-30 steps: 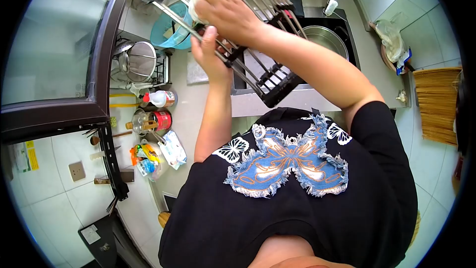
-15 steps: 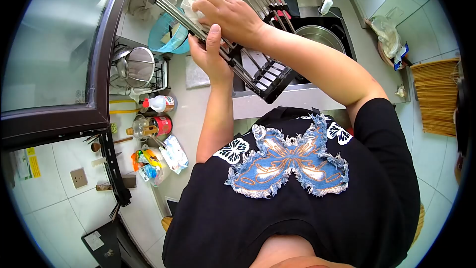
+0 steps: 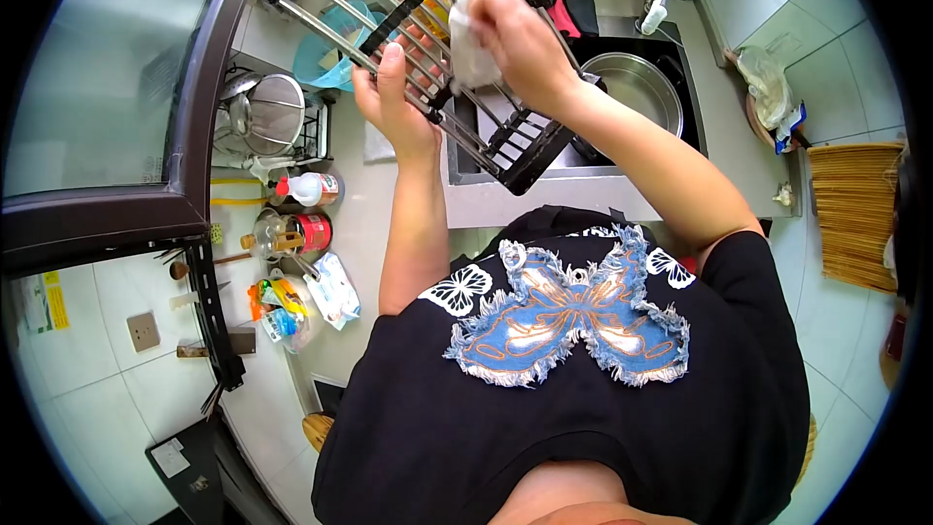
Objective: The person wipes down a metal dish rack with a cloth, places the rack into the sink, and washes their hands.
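Observation:
A metal rack with steel bars and black end pieces is held up, tilted, above the counter and sink. My left hand grips its near side, thumb in front and fingers behind the bars. A white cloth hangs from my right hand, whose fingers are closed on it over the middle of the rack. Part of the cloth lies against the bars.
A pot sits on the black stove at the right. Behind the rack is a blue basin. On the left stand a strainer, a red-capped bottle, a red-labelled jar and a wipes pack.
My right hand has moved to the right with the cloth, away from my left hand. The cloth now hangs more fully in view. The rack has shifted and turned slightly.

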Demonstrator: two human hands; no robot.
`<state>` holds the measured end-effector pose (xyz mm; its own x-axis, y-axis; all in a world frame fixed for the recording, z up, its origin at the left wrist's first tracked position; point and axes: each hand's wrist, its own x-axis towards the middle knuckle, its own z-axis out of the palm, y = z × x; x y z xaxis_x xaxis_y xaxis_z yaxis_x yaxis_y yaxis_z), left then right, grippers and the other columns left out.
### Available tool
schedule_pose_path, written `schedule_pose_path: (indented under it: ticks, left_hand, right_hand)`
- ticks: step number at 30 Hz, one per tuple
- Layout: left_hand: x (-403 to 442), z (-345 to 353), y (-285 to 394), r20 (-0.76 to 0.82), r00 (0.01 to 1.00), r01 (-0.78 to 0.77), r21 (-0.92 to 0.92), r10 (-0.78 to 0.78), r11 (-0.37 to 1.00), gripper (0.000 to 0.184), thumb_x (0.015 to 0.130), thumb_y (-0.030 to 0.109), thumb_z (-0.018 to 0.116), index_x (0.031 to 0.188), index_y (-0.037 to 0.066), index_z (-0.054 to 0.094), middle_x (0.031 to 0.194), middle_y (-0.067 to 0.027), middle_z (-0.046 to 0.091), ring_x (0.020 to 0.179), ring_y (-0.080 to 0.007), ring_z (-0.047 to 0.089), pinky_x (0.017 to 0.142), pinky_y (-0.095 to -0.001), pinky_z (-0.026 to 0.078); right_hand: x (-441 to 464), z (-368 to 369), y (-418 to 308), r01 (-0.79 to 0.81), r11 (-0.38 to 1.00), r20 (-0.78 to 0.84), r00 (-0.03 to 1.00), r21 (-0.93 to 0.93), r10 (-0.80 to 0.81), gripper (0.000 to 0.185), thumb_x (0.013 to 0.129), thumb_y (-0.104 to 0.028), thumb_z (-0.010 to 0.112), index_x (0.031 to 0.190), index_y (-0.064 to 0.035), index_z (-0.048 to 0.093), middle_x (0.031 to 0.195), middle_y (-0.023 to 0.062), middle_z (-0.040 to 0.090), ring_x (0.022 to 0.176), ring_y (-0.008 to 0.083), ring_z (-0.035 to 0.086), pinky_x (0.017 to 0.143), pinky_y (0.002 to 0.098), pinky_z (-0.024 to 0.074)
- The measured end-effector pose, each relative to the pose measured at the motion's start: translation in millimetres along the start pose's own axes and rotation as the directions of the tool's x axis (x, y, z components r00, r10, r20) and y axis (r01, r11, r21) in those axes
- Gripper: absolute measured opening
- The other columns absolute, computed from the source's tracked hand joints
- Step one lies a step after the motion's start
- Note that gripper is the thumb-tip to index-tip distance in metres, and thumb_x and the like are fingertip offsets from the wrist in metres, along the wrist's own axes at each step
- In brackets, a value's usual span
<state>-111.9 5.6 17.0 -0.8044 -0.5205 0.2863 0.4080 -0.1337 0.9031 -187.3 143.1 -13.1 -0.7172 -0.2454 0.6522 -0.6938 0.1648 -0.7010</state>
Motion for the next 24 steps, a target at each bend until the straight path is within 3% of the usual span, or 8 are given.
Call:
schedule_pose_path:
  ticks: [2,6,10,13,15,18,22,24]
  left_hand:
    - [-2,-2,-8,0.013,1.000,0.018,0.021,-0.019,1.000,0.043,0.094,0.034,0.060,0.120,0.001,0.051,0.109,-0.0168,0.067,0.092,-0.0227,0.070,0.071,-0.0358,0.061]
    - [-4,-7,-27,0.078,0.997,0.016,-0.077,-0.010,0.997,0.032,0.090,0.020,0.068,0.112,0.001,0.055,0.108,-0.0090,0.063,0.092,-0.0160,0.064,0.076,-0.0307,0.056]
    - [7,-20,-37,-0.043,0.990,-0.137,-0.004,0.136,0.991,0.032,0.089,0.018,0.068,0.109,0.000,0.052,0.106,-0.0116,0.062,0.092,-0.0208,0.065,0.090,-0.0374,0.053]
    - [9,-30,-32,-0.078,0.979,-0.186,0.047,0.189,0.981,0.032,0.087,0.013,0.070,0.110,0.000,0.051,0.107,-0.0117,0.061,0.091,-0.0210,0.064,0.085,-0.0370,0.055]
    - [8,-45,-38,-0.120,0.966,-0.219,0.100,0.230,0.971,0.032,0.086,0.009,0.071,0.109,0.000,0.050,0.104,-0.0102,0.060,0.090,-0.0197,0.063,0.084,-0.0365,0.056]
    - [-4,-70,-50,-0.195,0.960,-0.182,0.100,0.199,0.978,0.025,0.086,0.014,0.069,0.101,-0.003,0.058,0.109,-0.0172,0.068,0.095,-0.0217,0.066,0.084,-0.0383,0.057]
    - [-23,-96,-61,-0.226,0.961,0.184,0.102,-0.157,0.978,0.033,0.089,0.032,0.061,0.099,0.000,0.066,0.109,-0.0173,0.070,0.097,-0.0256,0.068,0.085,-0.0411,0.056]
    - [-30,-106,-77,-0.255,0.880,0.394,-0.077,-0.400,0.916,0.033,0.089,0.033,0.060,0.100,0.002,0.063,0.114,-0.0174,0.069,0.107,-0.0292,0.067,0.090,-0.0462,0.057]
  right_hand:
    - [15,6,-11,-0.064,0.997,-0.183,0.981,0.039,0.070,0.006,0.098,-0.009,0.055,0.099,-0.0028,0.054,0.091,0.0153,0.059,0.084,0.0338,0.061,0.074,0.0403,0.0484]
    - [20,30,-5,0.137,0.944,-0.048,0.986,-0.300,-0.158,0.008,0.092,-0.011,0.056,0.099,-0.0069,0.055,0.097,0.0146,0.058,0.095,0.0349,0.060,0.077,0.0456,0.0496]
    - [-25,33,6,0.142,0.988,0.378,0.919,-0.059,-0.110,0.008,0.091,-0.010,0.059,0.096,-0.0065,0.053,0.101,0.0140,0.055,0.098,0.0345,0.058,0.084,0.0426,0.0476]
    - [-52,17,15,-0.091,0.981,0.288,0.957,0.172,0.038,0.009,0.095,-0.011,0.061,0.099,-0.0052,0.055,0.100,0.0100,0.054,0.095,0.0255,0.056,0.085,0.0370,0.0462]
    - [-68,-14,27,-0.517,0.724,0.413,0.844,0.458,0.342,0.012,0.101,-0.016,0.060,0.105,-0.0056,0.058,0.101,0.0008,0.055,0.094,0.0125,0.053,0.089,0.0296,0.0451]
    - [-109,-56,53,-0.650,0.322,0.384,0.703,0.688,0.599,0.020,0.105,-0.020,0.052,0.119,-0.0057,0.056,0.112,0.0024,0.062,0.109,0.0137,0.060,0.099,0.0337,0.0471]
    - [-174,-115,88,-0.546,0.036,0.357,0.595,0.837,0.720,0.041,0.106,-0.024,0.038,0.138,-0.0006,0.047,0.133,0.0162,0.060,0.122,0.0278,0.060,0.106,0.0453,0.0470]
    - [-200,-141,102,-0.450,0.034,0.252,0.560,0.892,0.789,0.046,0.105,-0.023,0.035,0.142,0.0029,0.043,0.136,0.0219,0.057,0.123,0.0353,0.060,0.105,0.0514,0.0482]
